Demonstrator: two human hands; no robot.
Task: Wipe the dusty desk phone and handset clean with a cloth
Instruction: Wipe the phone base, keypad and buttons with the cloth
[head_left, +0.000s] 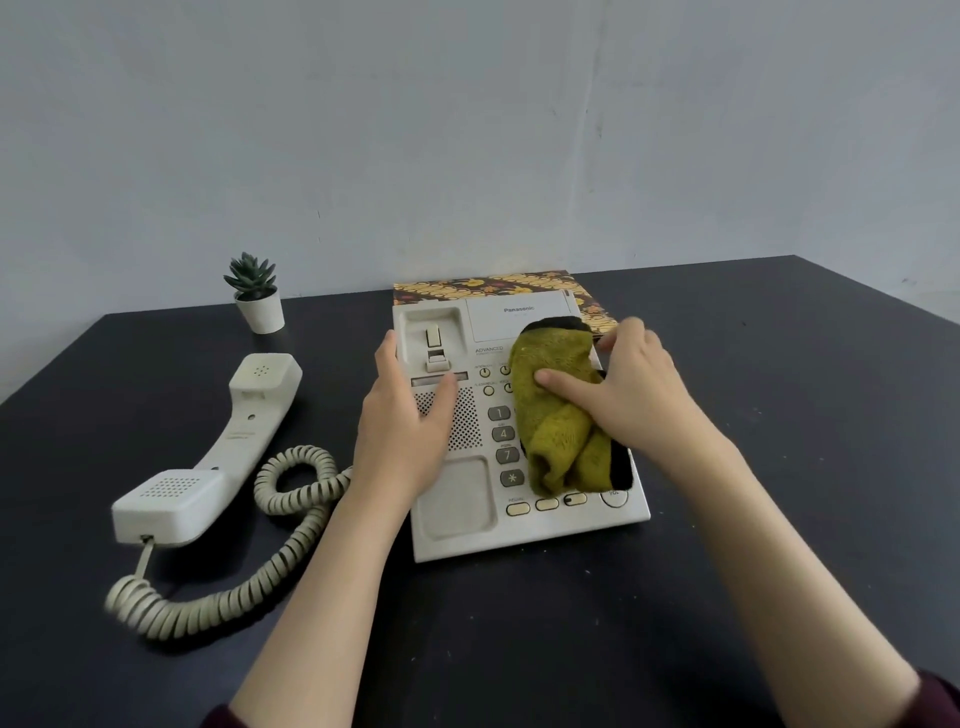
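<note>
Head view: only one camera is given; everything below is seen from above, looking forward and down.
Desk (779, 519): a dark surface is seen, set against a pale wall.
Desk phone (457, 499): a cream base is placed near the middle of the desk, its cradle uncovered, its keypad partly covered.
Cloth (558, 415): an olive-yellow cloth with a dark underside is bunched over the right half of the keypad, from beside the upper small buttons down to the bottom button row.
Right hand (631, 395): the grip is closed on the cloth; the thumb is pressed across the top of the bundle and the fingers are curled behind its far edge, so the cloth lies under and to the left of the palm.
Left hand (402, 415): the grip is apart, fingers straight; it is laid flat on the left side of the base, over the speaker grille, with the fingertips at the left rim by the cradle.
Handset (208, 452): it is laid face up on the desk, well left of the base and apart from both hands.
Coiled cord (234, 592): it is looped across the desk from the handset toward the base.
Potted succulent (254, 293): it is stood at the desk's far edge, behind the handset.
Patterned book (498, 286): it is partly hidden behind the base.
</note>
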